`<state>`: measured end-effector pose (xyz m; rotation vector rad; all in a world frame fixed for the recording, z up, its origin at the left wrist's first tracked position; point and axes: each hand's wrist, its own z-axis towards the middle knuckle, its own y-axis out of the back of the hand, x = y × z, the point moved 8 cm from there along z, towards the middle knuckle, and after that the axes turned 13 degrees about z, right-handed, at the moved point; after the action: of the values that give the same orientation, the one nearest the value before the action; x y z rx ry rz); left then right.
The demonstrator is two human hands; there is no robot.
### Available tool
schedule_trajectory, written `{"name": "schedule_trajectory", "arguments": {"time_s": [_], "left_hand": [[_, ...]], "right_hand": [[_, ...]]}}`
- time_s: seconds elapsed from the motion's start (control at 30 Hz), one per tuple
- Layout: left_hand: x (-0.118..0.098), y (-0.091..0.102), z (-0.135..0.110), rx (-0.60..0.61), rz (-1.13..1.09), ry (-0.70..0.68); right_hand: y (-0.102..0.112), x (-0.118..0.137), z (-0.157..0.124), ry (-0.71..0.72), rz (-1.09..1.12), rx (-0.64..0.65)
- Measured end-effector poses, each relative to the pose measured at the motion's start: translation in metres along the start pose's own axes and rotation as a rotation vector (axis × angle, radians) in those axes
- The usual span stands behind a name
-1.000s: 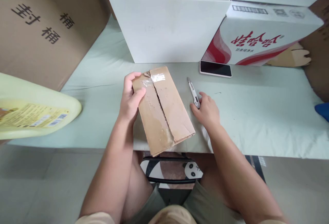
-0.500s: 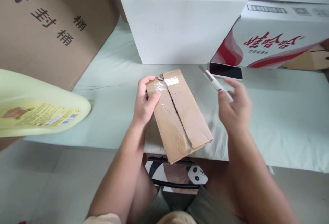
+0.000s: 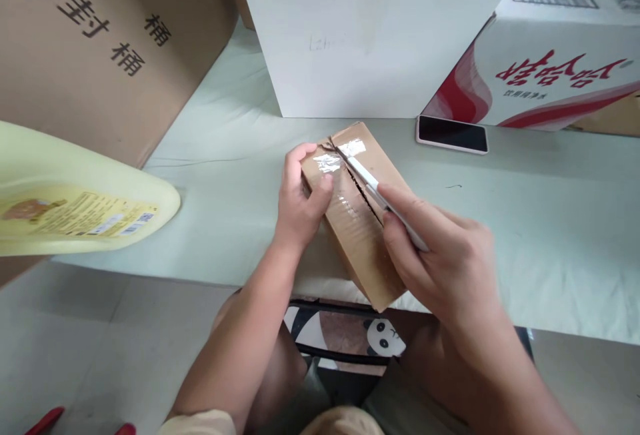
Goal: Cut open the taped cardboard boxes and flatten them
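A small brown cardboard box [image 3: 357, 235] sealed with clear tape lies at the near edge of the pale green table [image 3: 550, 222]. My left hand [image 3: 303, 198] grips its far left corner, thumb pressed on the tape. My right hand [image 3: 443, 258] is closed on a slim white utility knife [image 3: 375, 195]. The knife's tip rests at the far end of the box's taped middle seam.
A dark phone [image 3: 453, 134] lies behind the box. A white carton [image 3: 375, 42] and a red-and-white printed carton [image 3: 560, 68] stand at the back. A big brown carton [image 3: 100, 42] and a pale yellow jug [image 3: 75, 202] are at the left. A panda-print stool [image 3: 350, 335] shows below.
My right hand picked the knife up from the table, lifted it, and brought it down over the box's seam. My left hand kept its hold on the box.
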<state>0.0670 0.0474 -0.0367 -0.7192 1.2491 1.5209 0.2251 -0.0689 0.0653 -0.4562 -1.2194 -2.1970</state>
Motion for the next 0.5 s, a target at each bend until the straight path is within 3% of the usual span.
{"name": "schedule_trajectory", "arguments": {"time_s": [0.5], "left_hand": [[0.0023, 0.0002, -0.0009, -0.103, -0.016, 0.023]], "right_hand": [[-0.0009, 0.0042, -0.0021, 0.028, -0.101, -0.096]]}}
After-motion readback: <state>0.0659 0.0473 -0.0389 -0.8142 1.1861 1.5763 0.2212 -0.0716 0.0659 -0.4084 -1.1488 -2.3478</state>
